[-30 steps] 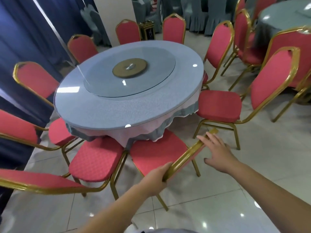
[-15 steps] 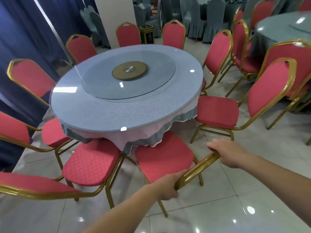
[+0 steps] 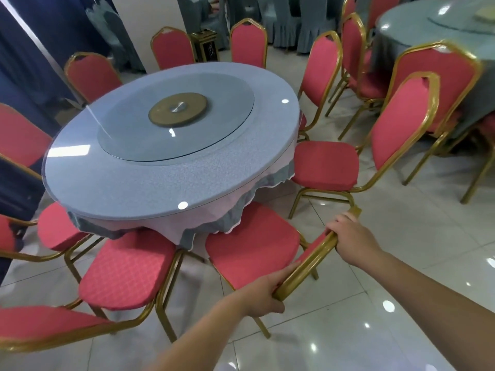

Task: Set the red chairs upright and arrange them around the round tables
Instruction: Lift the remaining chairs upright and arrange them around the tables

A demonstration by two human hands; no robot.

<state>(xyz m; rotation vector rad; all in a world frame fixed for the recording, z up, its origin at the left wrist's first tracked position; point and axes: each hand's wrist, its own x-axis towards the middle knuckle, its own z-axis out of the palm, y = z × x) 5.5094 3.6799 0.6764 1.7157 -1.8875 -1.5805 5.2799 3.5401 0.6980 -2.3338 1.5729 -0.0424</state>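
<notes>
Head view looks down on both hands clamped to the backrest of one red chair [image 3: 251, 246]. The left hand [image 3: 263, 295] wraps its fingers round the gold top rail at the nearer end. The right hand [image 3: 353, 238] grips the farther end of the same rail, fingers curled over it.

The chair stands upright on the tiled floor [image 3: 348, 317], its seat ahead of the hands. The front edge of the seat sits tucked under the hanging cloth of the round table [image 3: 134, 188].

Just left of the left hand stands a neighbouring chair [image 3: 128, 269], its frame close beside the held one. Beyond the right hand another red chair [image 3: 325, 164] faces the table, its seat near the cloth. More red chairs ring the table's far side.

A glass turntable [image 3: 214, 135] with a gold hub lies in the middle of the table. Well off past the right hand stands a second round table [image 3: 428, 30] in grey cloth, with red chairs beside it.
</notes>
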